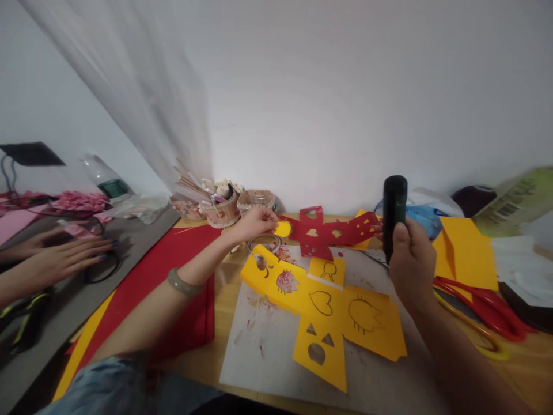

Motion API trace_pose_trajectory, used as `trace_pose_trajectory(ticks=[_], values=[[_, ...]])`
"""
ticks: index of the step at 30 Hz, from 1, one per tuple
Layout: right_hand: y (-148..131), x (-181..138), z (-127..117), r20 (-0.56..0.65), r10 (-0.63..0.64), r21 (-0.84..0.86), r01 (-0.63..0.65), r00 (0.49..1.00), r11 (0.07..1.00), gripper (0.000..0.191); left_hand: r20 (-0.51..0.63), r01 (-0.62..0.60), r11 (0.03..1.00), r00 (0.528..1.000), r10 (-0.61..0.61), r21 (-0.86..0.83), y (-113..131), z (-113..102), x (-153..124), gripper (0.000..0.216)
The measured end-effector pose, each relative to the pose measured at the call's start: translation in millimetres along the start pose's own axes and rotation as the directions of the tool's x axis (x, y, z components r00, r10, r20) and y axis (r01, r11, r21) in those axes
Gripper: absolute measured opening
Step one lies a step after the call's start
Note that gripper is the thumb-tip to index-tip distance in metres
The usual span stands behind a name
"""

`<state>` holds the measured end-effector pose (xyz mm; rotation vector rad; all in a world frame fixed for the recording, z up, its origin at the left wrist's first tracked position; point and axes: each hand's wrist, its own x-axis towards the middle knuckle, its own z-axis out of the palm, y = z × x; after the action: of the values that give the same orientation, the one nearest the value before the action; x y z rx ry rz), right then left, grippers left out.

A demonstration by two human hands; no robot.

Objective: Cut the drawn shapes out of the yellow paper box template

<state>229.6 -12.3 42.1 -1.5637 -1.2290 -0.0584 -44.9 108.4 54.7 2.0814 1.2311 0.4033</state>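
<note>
Fingers pinched, my left hand (pixel 259 222) holds a small yellow paper cutout (pixel 283 229) beside the red paper. Upright in my right hand (pixel 412 253) is a black cylindrical object (pixel 394 202); its exact kind does not show. Between my arms a yellow cross-shaped paper net (pixel 322 302) lies on a stained grey board (pixel 246 340). It bears drawn outlines of a heart and animal shapes, plus cut-out holes. Behind it a red paper net (pixel 326 233) with cut-out shapes rests near the wall.
Red-handled scissors (pixel 488 308) lie at right by folded yellow paper (pixel 469 253). Decorated baskets (pixel 222 213) with sticks and pens stand at the back. Red sheets (pixel 173 288) are under my left arm. At far left, another person's hands (pixel 64 259) work on a grey mat.
</note>
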Motion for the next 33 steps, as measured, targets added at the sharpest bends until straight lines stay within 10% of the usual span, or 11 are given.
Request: trace_pose_trajectory(ticks=[10,33], values=[[3,-1,2,0.002,0.012,0.013,-0.012,1.000,1.000,0.038,-0.134,0.047,0.942,0.991,-0.002,0.332,-15,-23,-12,0.031],[3,-1,2,0.023,0.036,0.079,-0.037,0.999,0.996,0.031,-0.069,0.035,0.880,0.998,-0.002,0.475,-38,-4,-3,0.030]])
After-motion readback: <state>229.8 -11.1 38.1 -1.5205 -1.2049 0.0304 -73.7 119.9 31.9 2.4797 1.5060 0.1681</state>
